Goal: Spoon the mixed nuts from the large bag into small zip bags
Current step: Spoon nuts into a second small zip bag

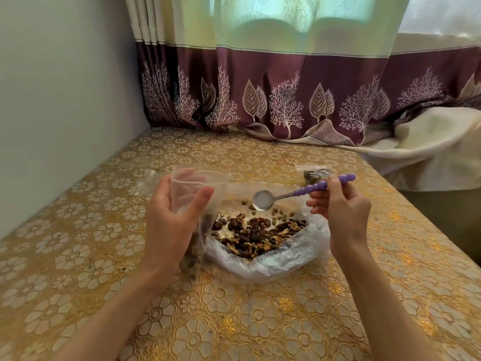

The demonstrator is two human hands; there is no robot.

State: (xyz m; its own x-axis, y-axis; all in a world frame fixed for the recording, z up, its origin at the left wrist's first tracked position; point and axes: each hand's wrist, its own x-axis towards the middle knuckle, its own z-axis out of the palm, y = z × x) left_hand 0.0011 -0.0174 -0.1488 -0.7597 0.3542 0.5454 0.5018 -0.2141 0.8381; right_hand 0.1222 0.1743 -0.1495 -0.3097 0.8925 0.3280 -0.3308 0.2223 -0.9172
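The large clear bag (270, 264) lies open on the table, with mixed nuts (257, 234) spread inside it. My left hand (169, 220) grips a small clear zip bag (197, 188) upright, its mouth held open, just left of the large bag; some nuts show low inside it. My right hand (341, 207) pinches the purple beaded handle of a metal spoon (263, 200). The spoon's empty bowl hovers above the nuts, to the right of the small bag's mouth.
A filled small zip bag (316, 174) lies at the back right of the table. A flat empty zip bag (147, 182) lies at the back left. The gold floral tablecloth (234, 321) covers the table. A wall stands left, a purple curtain behind, white cloth at right.
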